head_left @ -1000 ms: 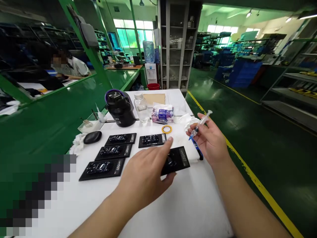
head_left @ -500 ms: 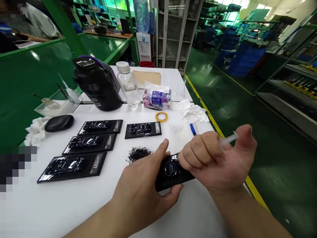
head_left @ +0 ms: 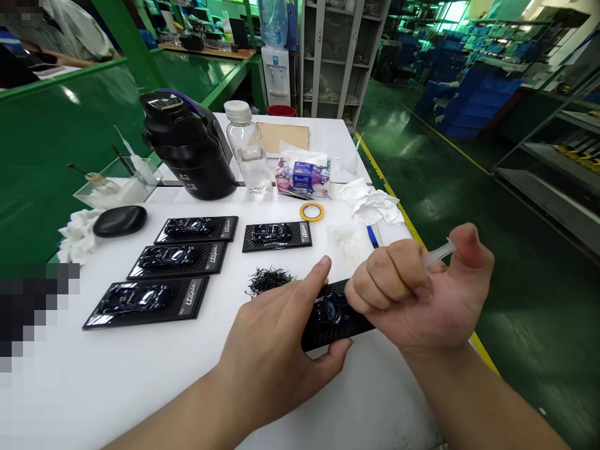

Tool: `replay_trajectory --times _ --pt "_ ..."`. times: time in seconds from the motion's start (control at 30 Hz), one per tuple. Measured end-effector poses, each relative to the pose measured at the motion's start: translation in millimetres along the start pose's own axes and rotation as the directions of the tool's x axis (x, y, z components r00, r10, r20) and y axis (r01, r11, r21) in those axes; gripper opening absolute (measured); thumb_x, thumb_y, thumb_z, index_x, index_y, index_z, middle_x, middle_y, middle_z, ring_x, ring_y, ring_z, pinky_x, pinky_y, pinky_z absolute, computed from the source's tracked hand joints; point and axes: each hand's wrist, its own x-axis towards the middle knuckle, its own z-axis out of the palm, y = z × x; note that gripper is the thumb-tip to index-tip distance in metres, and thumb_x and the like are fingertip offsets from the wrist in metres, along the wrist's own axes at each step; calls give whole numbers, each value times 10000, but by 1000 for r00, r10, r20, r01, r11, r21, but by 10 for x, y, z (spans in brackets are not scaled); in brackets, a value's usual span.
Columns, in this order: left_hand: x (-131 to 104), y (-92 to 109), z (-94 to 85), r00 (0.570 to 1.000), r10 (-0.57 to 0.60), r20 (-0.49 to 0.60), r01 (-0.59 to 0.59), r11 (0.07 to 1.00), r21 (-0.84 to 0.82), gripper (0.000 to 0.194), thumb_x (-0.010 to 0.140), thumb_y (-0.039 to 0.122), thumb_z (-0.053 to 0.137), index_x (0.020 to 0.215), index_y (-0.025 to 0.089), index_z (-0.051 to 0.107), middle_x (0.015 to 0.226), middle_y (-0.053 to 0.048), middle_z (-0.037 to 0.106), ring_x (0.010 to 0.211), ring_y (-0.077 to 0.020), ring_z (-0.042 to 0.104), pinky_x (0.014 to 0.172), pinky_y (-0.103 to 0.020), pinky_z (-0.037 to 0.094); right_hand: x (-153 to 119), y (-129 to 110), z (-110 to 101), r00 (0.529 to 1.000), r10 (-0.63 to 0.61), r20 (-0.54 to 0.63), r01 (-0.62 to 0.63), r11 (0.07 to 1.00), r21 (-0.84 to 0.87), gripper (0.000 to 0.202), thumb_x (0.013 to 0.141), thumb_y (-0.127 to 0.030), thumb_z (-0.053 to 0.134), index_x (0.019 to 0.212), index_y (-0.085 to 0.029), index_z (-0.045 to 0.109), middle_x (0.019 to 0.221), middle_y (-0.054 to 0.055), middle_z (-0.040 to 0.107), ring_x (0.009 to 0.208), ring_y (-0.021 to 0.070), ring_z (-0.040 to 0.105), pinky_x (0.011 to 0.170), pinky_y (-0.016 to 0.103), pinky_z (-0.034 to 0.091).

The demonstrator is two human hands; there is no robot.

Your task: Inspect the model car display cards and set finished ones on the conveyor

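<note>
My left hand (head_left: 276,337) is closed around the left end of a black plate with a model car (head_left: 330,312) on it, thumb below and fingers at the far side. My right hand (head_left: 422,294) makes a fist over the plate's right end. A translucent plunger (head_left: 439,254), apparently of a syringe, sticks out of that fist, with the thumb against its end; the rest is hidden. Beyond my left hand lies a pile of short black strips (head_left: 269,281). Similar car plates (head_left: 145,300) lie in a column at the left, and another (head_left: 277,236) lies further back.
Behind the plates stand a black jug (head_left: 190,150), a clear bottle (head_left: 250,156) and a tissue pack (head_left: 303,177). Yellow tape (head_left: 312,212), crumpled tissues (head_left: 377,203) and a blue-handled tool (head_left: 372,236) lie at the right. A black mouse-shaped case (head_left: 120,221) is at the left.
The camera view has shifted slightly, so the table things appear a little higher and further right. Both hands keep the same grip on the plate and the syringe.
</note>
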Motion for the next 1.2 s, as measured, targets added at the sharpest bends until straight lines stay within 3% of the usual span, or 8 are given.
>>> replay_trajectory --times 0.57,0.97,1.1,1.2 --pt "-9 -19 5 1000 27 -12 -27 1000 -1 760 791 328 671 1461 164 351 1065 -96 749 876 -236 736 754 -340 611 -1 7 -13 1000 -16 -16 17 999 30 622 958 -635 375 526 -200 268 452 -50 213 417 105 221 439 275 234" --pt "-24 -35 9 1000 28 2 -28 1000 11 745 804 339 662 1455 167 344 1064 -106 747 889 -244 736 762 -349 608 5 1 -43 1000 -11 -26 11 1000 -5 650 944 -695 365 525 -205 284 452 -50 214 404 106 208 430 268 234" --pt "-11 -22 39 998 60 29 -61 998 33 734 777 283 673 1431 164 362 1050 -92 750 905 -253 738 781 -364 611 -38 77 10 998 64 -29 -68 979 -192 648 966 -712 359 566 -203 391 506 -37 303 450 114 276 467 269 264" --pt "-14 -9 67 995 11 102 -18 998 65 758 749 233 686 1429 187 354 1007 -62 748 876 -252 735 779 -380 613 -81 104 87 989 140 -53 -149 901 -408 575 927 -705 522 671 -190 521 619 -8 415 570 138 364 554 282 313"
